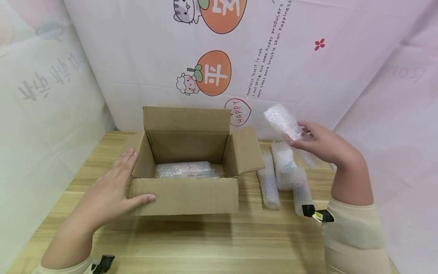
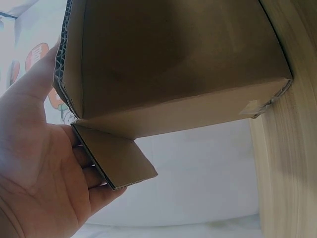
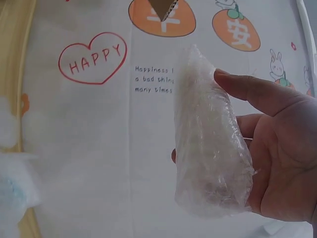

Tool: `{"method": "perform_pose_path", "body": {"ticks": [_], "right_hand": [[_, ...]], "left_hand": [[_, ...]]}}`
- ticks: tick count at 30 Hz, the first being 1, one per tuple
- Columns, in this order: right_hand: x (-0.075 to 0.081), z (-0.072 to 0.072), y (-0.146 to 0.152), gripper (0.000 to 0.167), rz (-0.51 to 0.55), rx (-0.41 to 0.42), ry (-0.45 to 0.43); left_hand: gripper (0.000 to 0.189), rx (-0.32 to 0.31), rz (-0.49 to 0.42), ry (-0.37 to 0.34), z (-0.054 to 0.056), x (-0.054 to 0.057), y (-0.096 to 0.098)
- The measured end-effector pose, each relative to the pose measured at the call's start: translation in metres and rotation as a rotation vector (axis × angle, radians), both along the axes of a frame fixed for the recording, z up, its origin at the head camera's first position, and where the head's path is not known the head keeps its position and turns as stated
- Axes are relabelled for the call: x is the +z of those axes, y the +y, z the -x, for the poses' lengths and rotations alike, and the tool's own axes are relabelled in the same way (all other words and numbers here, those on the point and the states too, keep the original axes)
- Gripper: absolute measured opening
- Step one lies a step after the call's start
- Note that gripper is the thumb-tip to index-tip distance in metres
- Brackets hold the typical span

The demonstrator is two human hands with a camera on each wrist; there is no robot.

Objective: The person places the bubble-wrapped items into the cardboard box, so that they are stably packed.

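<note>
An uncovered cardboard box (image 1: 184, 196) stands on the table with its flaps folded outward. Inside it lie bubble-wrapped packages (image 1: 183, 169). My left hand (image 1: 106, 188) rests on the box's left side, fingers extended along the left flap (image 2: 116, 156) and thumb on the front flap. Raised to the right of the box, my right hand (image 1: 319, 142) grips a bubble-wrapped package (image 3: 208, 144) between thumb and fingers. The wrap is clear and crinkled, and what it encloses is hidden. Beneath that hand, several more wrapped packages (image 1: 268, 182) lie on the table.
The wooden table (image 1: 191, 243) is bounded by a printed white cloth (image 1: 143, 57) at the back and pale cloth walls at both sides. The box's right flap (image 1: 248, 150) sticks out toward the loose packages.
</note>
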State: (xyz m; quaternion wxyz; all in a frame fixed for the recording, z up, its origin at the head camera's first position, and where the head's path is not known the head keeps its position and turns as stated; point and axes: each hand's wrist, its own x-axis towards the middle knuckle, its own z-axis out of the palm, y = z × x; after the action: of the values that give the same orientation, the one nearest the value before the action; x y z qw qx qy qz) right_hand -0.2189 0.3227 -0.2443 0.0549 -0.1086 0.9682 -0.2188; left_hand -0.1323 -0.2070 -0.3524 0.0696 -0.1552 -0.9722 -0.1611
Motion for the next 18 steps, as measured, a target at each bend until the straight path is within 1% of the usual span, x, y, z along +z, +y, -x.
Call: {"method": "perform_pose_path", "body": {"ticks": [3, 8, 10, 14, 18], "right_hand": [[0.007, 0.002, -0.009, 0.078, -0.012, 0.050, 0.033], [0.019, 0.004, -0.027, 0.073, -0.028, 0.090, 0.058], [0.022, 0.006, -0.034, 0.071, -0.019, 0.111, 0.066], [0.025, 0.012, -0.048, 0.066, 0.001, 0.166, 0.083], [0.029, 0.019, -0.059, 0.069, -0.010, 0.199, 0.085]], "left_hand": [[0.118, 0.003, 0.001, -0.002, 0.000, 0.000, 0.000], [0.118, 0.003, 0.003, 0.002, 0.000, -0.001, -0.001], [0.118, 0.003, 0.002, 0.000, 0.000, -0.001, -0.001], [0.117, 0.003, 0.001, 0.002, 0.001, -0.001, -0.001], [0.117, -0.002, 0.004, 0.014, 0.001, -0.002, -0.002]]}}
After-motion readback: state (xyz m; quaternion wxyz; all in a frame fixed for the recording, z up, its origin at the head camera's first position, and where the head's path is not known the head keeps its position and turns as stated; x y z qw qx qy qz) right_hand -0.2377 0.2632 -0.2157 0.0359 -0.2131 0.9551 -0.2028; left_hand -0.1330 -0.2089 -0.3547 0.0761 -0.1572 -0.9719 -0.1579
